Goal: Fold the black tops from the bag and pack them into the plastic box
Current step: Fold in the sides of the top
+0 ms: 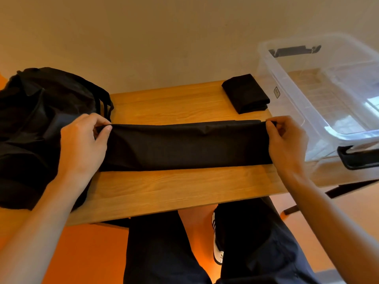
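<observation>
A black top (184, 146) lies across the wooden table (174, 193), folded into a long narrow strip. My left hand (84, 144) pinches its left end at the far corner. At the other end my right hand (285, 140) pinches the far right corner. A second black top (246, 93), folded into a small square, rests at the table's back right, beside the plastic box (291, 93). The clear box stands at the right and looks empty. The black bag (37, 124) sits on the left of the table, partly under my left arm.
The box has black clip handles (356, 158) at its near and far ends and overhangs the table's right edge. A pale wall stands right behind the table. My legs and a white shoe (217, 249) show below the table's front edge, over an orange floor.
</observation>
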